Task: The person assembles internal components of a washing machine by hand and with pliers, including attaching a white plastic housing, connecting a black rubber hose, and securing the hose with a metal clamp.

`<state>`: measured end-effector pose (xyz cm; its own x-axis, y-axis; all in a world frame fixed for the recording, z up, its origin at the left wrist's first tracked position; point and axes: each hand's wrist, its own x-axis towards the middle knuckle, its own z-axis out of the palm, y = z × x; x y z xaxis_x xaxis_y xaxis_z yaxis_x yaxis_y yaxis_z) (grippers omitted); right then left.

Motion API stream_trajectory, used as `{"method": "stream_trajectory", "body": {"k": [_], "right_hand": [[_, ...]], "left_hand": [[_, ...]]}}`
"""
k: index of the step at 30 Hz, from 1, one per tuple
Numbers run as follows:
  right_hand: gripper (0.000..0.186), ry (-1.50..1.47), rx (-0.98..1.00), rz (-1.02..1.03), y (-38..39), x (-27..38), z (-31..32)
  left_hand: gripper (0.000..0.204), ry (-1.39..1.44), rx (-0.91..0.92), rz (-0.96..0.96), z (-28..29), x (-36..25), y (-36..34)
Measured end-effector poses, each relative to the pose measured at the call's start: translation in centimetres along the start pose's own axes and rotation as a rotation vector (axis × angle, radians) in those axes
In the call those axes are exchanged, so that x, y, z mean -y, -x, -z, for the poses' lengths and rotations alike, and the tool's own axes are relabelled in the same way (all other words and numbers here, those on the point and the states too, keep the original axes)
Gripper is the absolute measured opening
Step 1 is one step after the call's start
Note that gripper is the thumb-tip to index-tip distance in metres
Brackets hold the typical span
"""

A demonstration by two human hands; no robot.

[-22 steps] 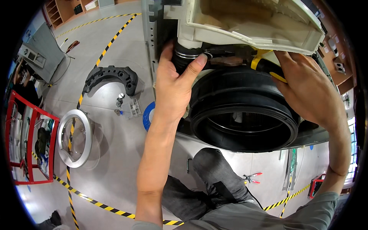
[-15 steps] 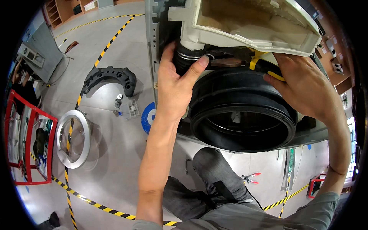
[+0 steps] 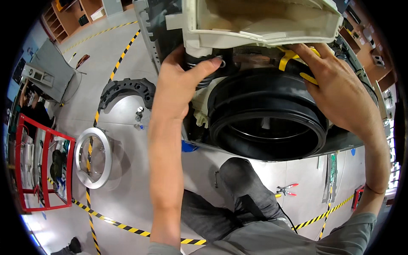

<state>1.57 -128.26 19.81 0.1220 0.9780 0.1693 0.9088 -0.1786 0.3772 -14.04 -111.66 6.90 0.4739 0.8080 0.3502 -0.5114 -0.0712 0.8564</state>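
My left hand (image 3: 177,87) wraps round a black ribbed rubber hose (image 3: 205,82) under the white plastic drawer housing (image 3: 263,39) of a front-loading washing machine. Its thumb presses beside the small metal loop of a wire clamp (image 3: 222,64) near the top of the hose. In my right hand (image 3: 342,91) are pliers with yellow and black handles (image 3: 293,67). Their dark jaws point left toward the clamp; whether they grip it I cannot tell. Below the pliers lies the round black door seal (image 3: 267,91).
Left on the floor are a dark curved counterweight (image 3: 127,90), a silver-rimmed door ring (image 3: 107,163) and a red-framed rack (image 3: 45,170). Red-handled pliers (image 3: 287,190) and a small metal tool (image 3: 216,179) lie near my knees. Another person (image 3: 36,106) is at the far left.
The view has shifted, so the machine sits further left and higher. My left hand still holds the hose, which looks tilted. My right fingers now lie over the upper plier handle.
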Motion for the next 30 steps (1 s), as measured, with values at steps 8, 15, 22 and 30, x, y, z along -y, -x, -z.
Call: {"method": "stream_trajectory", "body": {"k": [8, 15, 22, 30], "right_hand": [[0.063, -0.055, 0.132, 0.033, 0.0, -0.4, 0.8], [0.056, -0.052, 0.114, 0.234, -1.1, -0.9, -0.5], [0.056, 0.033, 0.069, 0.232, -1.4, -0.2, -0.9], [0.057, -0.017, 0.11, 0.12, -2.0, 0.4, -1.0]], "left_hand": [[0.045, -0.013, 0.082, 0.078, 0.8, -0.7, -0.2], [0.044, 0.014, 0.105, 0.055, 1.0, -0.2, -0.3], [0.039, 0.085, 0.12, 0.035, 1.3, 0.1, -0.1], [0.038, 0.063, 0.137, 0.063, 1.6, -0.5, -0.4]]}}
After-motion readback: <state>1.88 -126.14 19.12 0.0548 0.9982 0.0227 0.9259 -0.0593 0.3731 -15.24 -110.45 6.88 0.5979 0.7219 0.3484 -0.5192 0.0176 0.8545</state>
